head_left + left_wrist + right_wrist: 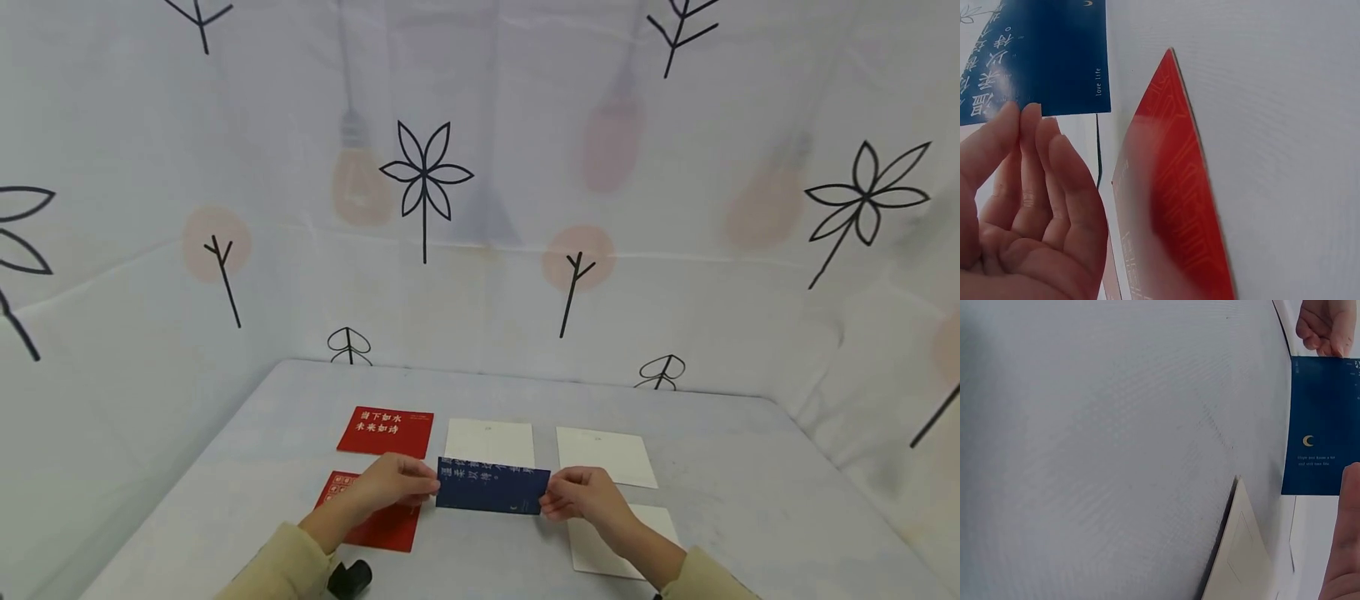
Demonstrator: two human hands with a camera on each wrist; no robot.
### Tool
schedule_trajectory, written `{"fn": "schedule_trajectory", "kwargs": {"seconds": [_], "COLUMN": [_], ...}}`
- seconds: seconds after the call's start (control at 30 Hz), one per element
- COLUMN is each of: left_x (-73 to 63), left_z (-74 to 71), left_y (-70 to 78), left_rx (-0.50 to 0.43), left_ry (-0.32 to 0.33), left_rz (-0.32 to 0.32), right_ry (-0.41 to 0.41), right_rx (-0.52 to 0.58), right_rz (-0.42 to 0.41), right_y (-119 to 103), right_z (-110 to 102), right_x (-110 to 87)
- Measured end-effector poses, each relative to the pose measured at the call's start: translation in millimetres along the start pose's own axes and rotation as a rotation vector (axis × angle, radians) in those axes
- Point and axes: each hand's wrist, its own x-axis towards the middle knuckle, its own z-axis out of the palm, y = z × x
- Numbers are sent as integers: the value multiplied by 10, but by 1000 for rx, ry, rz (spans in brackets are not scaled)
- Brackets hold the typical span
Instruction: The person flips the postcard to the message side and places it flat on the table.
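Note:
A dark blue postcard (493,492) with pale lettering is held up between the two hands, over the middle of the table. Its left edge is pinched by the left hand (386,485), thumb against fingertips in the left wrist view. On the opposite edge, the right hand (588,502) pinches it with thumb and fingers. A small yellow moon and fine print show on the card (1319,425) in the right wrist view. Beneath the left hand lies a red card (386,532), partly hidden by it. A white card (603,550) lies under the right hand and forearm.
Another red card (405,427) with white characters lies at the back left. Two white cards, one in the middle (489,435) and one to its right (606,454), lie farther back. A black object (351,578) shows near the left sleeve. Patterned cloth (480,317) hangs behind the table.

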Motion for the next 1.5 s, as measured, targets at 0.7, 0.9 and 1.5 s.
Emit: {"fn": "schedule_trajectory", "kwargs": {"seconds": [0.7,0.9,1.5], "left_x": [-37,-25,-35], "left_z": [-67,-69,-12], "left_y": [-23,-39,-42], "left_rx": [-241,-249,-235], "left_ry": [-109,-97,-47], "left_rz": [-21,-32,-72], "right_ry": [-7,16,77], "right_rx": [-16,-61,-46], "right_rz": [-9,-6,55], "right_y": [41,40,43], "right_z": [20,46,149], "right_x": [0,-7,-25]}}
